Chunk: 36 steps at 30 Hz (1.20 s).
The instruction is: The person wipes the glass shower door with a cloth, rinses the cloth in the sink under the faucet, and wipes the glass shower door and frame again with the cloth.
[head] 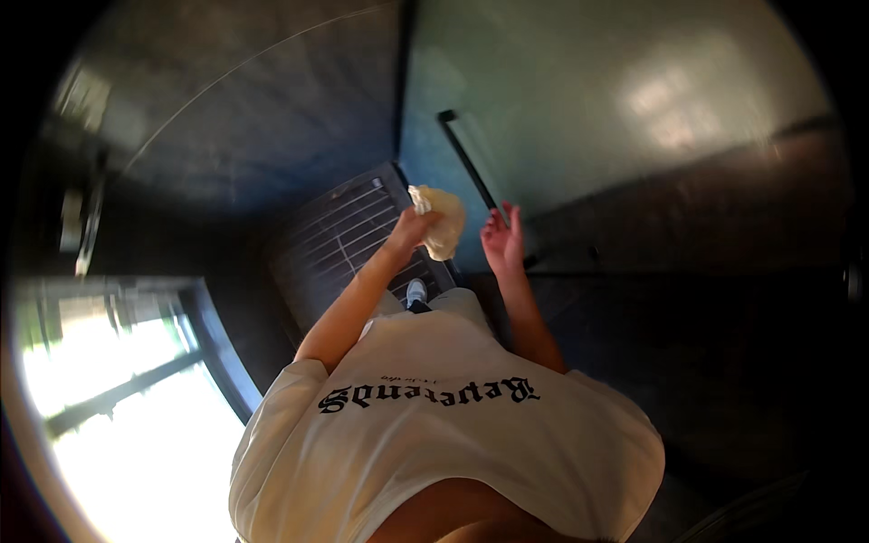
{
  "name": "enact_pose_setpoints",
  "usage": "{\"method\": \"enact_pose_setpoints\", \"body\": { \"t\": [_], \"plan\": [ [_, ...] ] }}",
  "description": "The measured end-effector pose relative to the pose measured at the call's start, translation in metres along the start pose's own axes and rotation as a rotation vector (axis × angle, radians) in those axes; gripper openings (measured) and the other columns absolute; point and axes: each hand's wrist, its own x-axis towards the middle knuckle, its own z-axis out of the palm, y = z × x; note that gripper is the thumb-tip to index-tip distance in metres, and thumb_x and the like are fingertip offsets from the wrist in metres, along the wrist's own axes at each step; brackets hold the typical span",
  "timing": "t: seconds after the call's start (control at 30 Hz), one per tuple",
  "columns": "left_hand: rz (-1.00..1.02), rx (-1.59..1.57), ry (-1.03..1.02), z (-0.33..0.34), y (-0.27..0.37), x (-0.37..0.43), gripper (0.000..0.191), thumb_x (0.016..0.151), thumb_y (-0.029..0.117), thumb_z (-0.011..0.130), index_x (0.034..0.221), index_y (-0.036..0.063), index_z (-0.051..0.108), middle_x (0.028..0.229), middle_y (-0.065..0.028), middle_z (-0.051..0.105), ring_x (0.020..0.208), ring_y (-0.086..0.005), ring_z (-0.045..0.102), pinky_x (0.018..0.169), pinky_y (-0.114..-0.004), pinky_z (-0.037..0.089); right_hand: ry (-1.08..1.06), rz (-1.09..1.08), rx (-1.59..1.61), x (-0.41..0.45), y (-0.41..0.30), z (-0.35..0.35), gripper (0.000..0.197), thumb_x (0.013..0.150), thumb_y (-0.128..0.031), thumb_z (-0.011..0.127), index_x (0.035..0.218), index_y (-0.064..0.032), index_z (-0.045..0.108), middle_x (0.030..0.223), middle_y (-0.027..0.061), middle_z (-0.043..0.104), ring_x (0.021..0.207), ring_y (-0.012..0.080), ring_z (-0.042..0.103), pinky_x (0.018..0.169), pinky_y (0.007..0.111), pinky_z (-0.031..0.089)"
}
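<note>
A bunched, cream-coloured cloth hangs from my left hand, whose fingers are closed around its gathered edge. To the right, my right hand is raised beside the lower end of a long black bar handle on a glass door. Its fingers are apart and partly curled, with the thumb up. Whether the fingertips touch the handle cannot be told. The palm holds nothing that I can see.
Below my hands lies a dark floor panel with light lines, one shoe at its edge. Dark walls stand around. A bright window with a dark frame is at the lower left. The picture is blurred in places.
</note>
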Motion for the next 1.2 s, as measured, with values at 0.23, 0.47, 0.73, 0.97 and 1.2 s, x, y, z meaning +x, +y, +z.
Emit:
{"method": "enact_pose_setpoints", "body": {
  "t": [0.23, 0.47, 0.73, 0.97, 1.2],
  "plan": [
    [-0.183, 0.137, -0.232, 0.003, 0.038, 0.068, 0.038, 0.096, 0.018, 0.064, 0.131, 0.003, 0.059, 0.117, -0.0084, 0.07, 0.104, -0.0206, 0.071, 0.084, -0.035, 0.059, 0.273, -0.114, -0.027, 0.006, 0.049, -0.015, 0.03, 0.103, -0.036, 0.064, 0.12, -0.0116, 0.061, 0.107, 0.0092, 0.068, 0.093, 0.0188, 0.066, 0.076, 0.033, 0.054],
    [-0.248, 0.246, -0.485, 0.022, 0.033, 0.068, 0.042, 0.097, 0.022, 0.068, 0.134, 0.0037, 0.058, 0.116, -0.007, 0.069, 0.105, -0.019, 0.069, 0.088, -0.033, 0.056, 0.319, -0.177, -0.208, -0.036, 0.086, 0.055, 0.057, 0.096, -0.033, 0.073, 0.143, -0.0096, 0.049, 0.131, 0.0098, 0.06, 0.118, 0.0245, 0.062, 0.095, 0.042, 0.054],
    [-0.334, 0.316, 0.018, 0.019, 0.014, 0.178, 0.063, 0.1, 0.053, 0.063, 0.128, -0.003, 0.053, 0.107, -0.0131, 0.065, 0.099, -0.0288, 0.068, 0.088, -0.04, 0.056, 0.48, -0.762, -0.16, -0.088, 0.065, 0.055, 0.04, 0.092, -0.002, 0.064, 0.131, -0.0058, 0.054, 0.124, 0.009, 0.063, 0.117, 0.0197, 0.062, 0.096, 0.034, 0.052],
    [-0.152, 0.148, -0.221, 0.028, -0.03, 0.208, 0.046, 0.101, 0.035, 0.068, 0.116, -0.0014, 0.044, 0.109, -0.0188, 0.06, 0.099, -0.0325, 0.068, 0.08, -0.046, 0.064, 0.845, -1.747, -0.804, -0.192, -0.043, 0.151, 0.035, 0.094, 0.006, 0.059, 0.127, -0.0041, 0.055, 0.119, 0.0081, 0.057, 0.112, 0.0183, 0.058, 0.101, 0.031, 0.046],
    [-0.085, 0.083, -0.157, 0.035, -0.044, 0.207, 0.035, 0.102, 0.024, 0.066, 0.112, 0.0024, 0.041, 0.099, -0.0148, 0.062, 0.078, -0.0271, 0.068, 0.077, -0.043, 0.064, 0.833, -2.306, -1.64, -0.194, -0.164, 0.29, 0.041, 0.074, 0.004, 0.071, 0.112, -0.0114, 0.074, 0.117, 0.0092, 0.055, 0.102, 0.025, 0.058, 0.085, 0.034, 0.052]
  ]
}}
